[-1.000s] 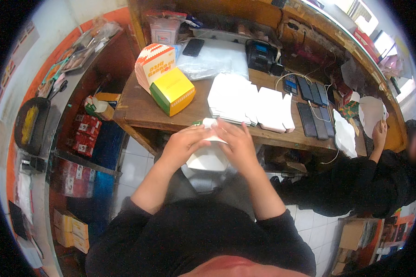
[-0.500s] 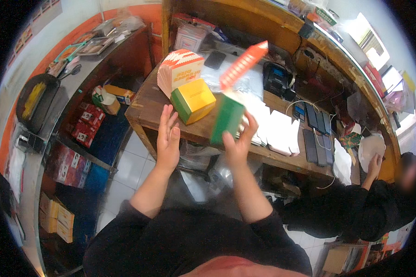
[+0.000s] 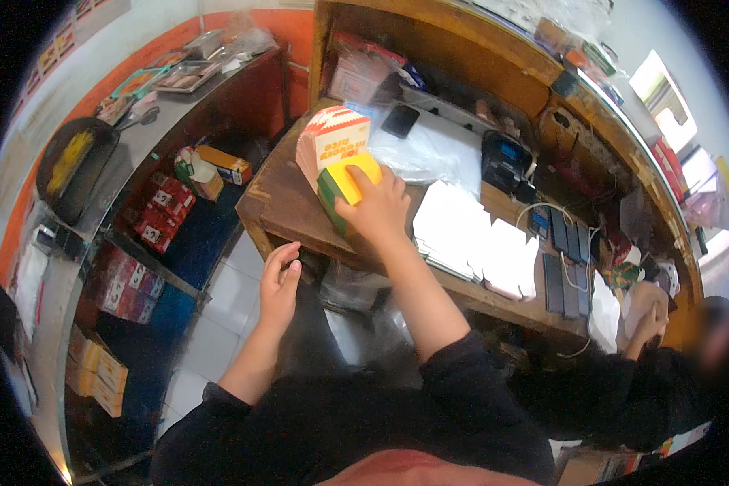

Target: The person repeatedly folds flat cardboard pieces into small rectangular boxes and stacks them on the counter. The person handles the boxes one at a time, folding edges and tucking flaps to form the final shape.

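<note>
My right hand (image 3: 381,202) is closed over a yellow and green paper food box (image 3: 350,176), thumb on its near side and fingers across its top. The box sits at the left end of the wooden table, against a fanned stack of orange, white and yellow food boxes (image 3: 332,138). Below the table's front edge my left hand (image 3: 280,285) hovers with nothing in it, its fingers slightly bent and the thumb apart. Right of my right forearm lie white paper sheets (image 3: 449,231), with more white pieces (image 3: 510,261) beside them.
Behind the boxes are a dark phone (image 3: 400,121) and clear plastic (image 3: 429,154). A black card-machine-like device (image 3: 506,162) and several phones (image 3: 563,283) with cables lie farther right. A co-worker's hand (image 3: 646,324) holds a pale round thing. Left stands a shelf with red packs (image 3: 166,212).
My right hand has moved left, from holding a green box with a red-orange flap in the air to gripping the yellow and green box by the stack. My left hand has dropped lower.
</note>
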`<state>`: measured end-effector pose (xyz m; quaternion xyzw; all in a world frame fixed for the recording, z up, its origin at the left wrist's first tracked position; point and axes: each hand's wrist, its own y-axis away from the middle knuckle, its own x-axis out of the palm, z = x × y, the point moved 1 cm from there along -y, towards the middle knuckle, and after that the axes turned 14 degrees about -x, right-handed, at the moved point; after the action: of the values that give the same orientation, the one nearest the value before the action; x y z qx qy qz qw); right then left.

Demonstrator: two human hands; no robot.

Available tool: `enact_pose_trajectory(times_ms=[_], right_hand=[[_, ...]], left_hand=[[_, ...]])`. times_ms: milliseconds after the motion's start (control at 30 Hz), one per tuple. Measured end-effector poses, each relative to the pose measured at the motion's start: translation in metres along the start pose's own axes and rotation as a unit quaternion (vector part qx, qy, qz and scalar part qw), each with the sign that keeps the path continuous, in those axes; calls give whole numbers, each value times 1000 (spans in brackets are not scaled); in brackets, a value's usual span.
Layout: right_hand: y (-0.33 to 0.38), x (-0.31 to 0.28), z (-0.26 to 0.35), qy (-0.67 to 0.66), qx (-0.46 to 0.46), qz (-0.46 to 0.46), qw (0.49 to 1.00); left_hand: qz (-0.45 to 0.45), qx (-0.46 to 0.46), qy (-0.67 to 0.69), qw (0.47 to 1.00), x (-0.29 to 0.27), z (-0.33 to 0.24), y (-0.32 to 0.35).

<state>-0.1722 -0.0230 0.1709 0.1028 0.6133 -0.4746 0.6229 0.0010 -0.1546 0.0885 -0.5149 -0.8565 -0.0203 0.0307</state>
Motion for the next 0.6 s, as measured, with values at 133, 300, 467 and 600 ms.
enact_pose_trajectory(times_ms=[133,300,467,600], right_hand=[[13,-20,-24,-45,-36,37,998],[72,-52,-128,-8,-2,109,994],[107,-76,-165,75,-36,256,963],[110,-83,-159,-5,58,247,967]], left_hand=[[38,26,-14,999,17,-16,-1],[43,16,-16,999,15,-1,3],[84,-12,-10,996,25,5,11],[95,-13,-14,995,37,-8,20]])
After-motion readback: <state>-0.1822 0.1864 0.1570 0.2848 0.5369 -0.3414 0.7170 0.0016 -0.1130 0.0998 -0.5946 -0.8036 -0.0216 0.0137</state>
